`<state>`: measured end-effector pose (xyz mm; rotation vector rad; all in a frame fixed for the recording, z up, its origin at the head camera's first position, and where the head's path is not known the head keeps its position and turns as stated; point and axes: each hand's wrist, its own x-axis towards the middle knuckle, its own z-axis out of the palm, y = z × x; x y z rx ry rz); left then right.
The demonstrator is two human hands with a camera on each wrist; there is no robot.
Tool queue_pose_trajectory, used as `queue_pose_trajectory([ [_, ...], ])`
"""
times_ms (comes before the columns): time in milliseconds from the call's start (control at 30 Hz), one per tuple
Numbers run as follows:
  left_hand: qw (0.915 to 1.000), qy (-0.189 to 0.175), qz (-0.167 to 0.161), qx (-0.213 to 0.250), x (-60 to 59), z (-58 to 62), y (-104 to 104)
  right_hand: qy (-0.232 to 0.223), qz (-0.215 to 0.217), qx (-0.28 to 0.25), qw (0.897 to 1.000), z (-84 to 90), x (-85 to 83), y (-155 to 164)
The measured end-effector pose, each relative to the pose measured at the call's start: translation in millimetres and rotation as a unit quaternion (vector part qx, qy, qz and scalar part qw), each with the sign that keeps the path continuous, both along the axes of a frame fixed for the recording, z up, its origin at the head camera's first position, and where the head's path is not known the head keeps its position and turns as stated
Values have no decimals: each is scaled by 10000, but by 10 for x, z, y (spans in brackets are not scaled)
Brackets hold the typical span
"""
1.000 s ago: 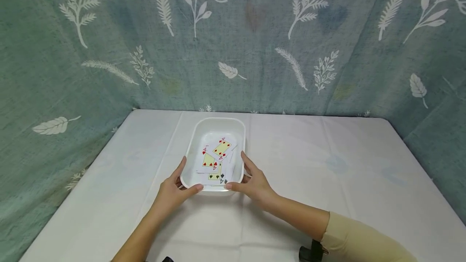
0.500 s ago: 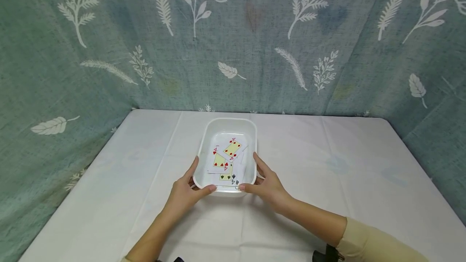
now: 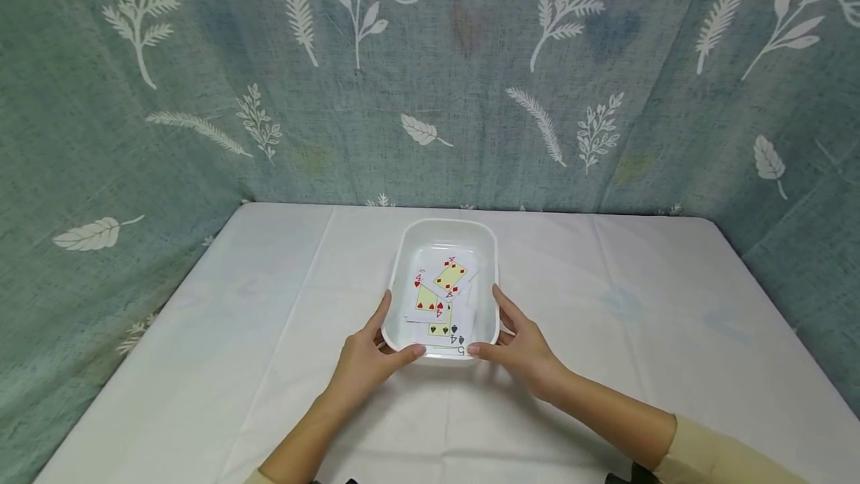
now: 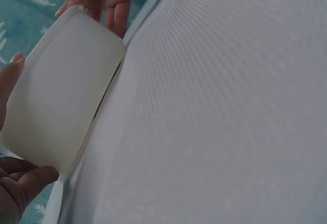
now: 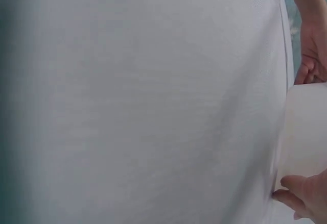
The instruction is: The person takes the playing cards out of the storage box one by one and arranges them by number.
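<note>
Both hands hold a white plastic tray point(image 3: 411, 245) by its near corners in the head view. Several playing cards point(image 3: 443, 290) lie face up and overlapping inside it, with a four of diamonds on top, a four of hearts and a four of spades. My left hand point(image 3: 366, 357) grips the near left corner, its thumb on the near rim. At the near right corner my right hand point(image 3: 527, 353) grips likewise, thumb over the rim. The tray's outer wall point(image 4: 66, 86) fills the left of the left wrist view. Some fingers are hidden beneath the tray.
A white cloth point(image 3: 605, 320) covers the table. Behind and beside it hangs a green leaf-patterned curtain point(image 3: 470, 95). The table's far edge runs close behind the tray.
The tray, its cards and both hands have moved steadily to the right. Both hands keep their grip on the near corners, and more of a five shows near the front rim.
</note>
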<state>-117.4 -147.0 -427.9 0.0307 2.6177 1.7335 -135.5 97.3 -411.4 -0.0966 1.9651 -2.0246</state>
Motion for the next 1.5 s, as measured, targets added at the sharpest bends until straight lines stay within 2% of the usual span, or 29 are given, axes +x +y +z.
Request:
queue_pose_trajectory([
  [333, 9996, 56, -220, 143, -2, -17, 172, -108, 28, 111, 9999, 7, 1, 215],
  [767, 9963, 87, -590, 619, -21, -48, 370, -153, 48, 180, 9997, 16, 31, 488],
  [1067, 9926, -25, -716, 986, -62, -92, 425, -156, 33, 347, 9993, 29, 30, 617],
  [1300, 9904, 227, -729, 1154, -72, -178, 403, -118, 106, 363, 9992, 0, 4, 651],
  [1500, 9846, 446, -905, 1428, -84, -228, 379, -62, 188, 362, 9992, -15, -9, 661],
])
